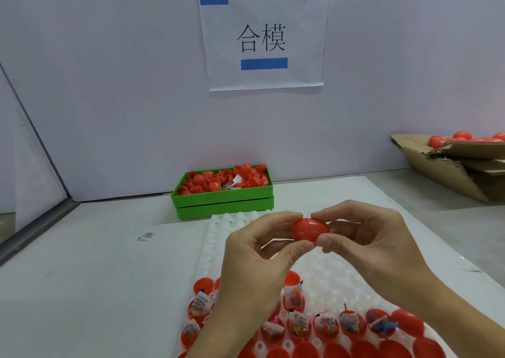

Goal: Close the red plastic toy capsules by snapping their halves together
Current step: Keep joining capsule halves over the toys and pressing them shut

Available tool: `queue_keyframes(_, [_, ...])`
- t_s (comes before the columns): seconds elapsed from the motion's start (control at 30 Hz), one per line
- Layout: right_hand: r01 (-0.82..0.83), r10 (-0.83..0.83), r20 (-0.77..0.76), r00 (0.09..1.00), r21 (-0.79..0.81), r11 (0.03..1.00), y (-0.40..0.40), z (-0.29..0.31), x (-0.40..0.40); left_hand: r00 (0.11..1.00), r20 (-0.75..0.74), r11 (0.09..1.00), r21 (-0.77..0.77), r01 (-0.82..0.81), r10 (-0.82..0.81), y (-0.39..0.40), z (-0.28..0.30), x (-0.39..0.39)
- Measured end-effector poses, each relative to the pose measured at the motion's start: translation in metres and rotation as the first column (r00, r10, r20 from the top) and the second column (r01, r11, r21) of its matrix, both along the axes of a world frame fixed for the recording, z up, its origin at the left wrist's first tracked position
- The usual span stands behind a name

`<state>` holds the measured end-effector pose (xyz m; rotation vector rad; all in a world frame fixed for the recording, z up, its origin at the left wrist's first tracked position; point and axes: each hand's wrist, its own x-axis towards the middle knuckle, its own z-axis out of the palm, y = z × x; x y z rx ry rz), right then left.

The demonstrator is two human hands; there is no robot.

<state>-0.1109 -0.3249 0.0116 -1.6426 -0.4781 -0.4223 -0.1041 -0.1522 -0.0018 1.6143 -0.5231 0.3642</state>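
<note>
Capsule (310,229) red, glossy (seam visible), pinched by L hand (259,259) & R hand (369,243) fingers.

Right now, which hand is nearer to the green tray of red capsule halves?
Left. The left hand is just in front of the green tray, slightly to its right; the right hand is farther right. Both grip the red capsule.

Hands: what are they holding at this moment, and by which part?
One red capsule, held between both: the left hand pinches its left half, the right hand its right half, thumbs below, fingers on top.
</note>
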Motion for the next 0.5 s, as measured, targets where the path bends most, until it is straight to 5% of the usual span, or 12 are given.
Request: queue_keyframes(0.5, [0.073, -0.073, 0.031, 0.997, -0.008, 0.997, 0.0098, -0.0093, 0.0021, 0.985, -0.005, 0.983, 0.063, -0.175, 0.175, -0.0041, -0.0072, 0.0018])
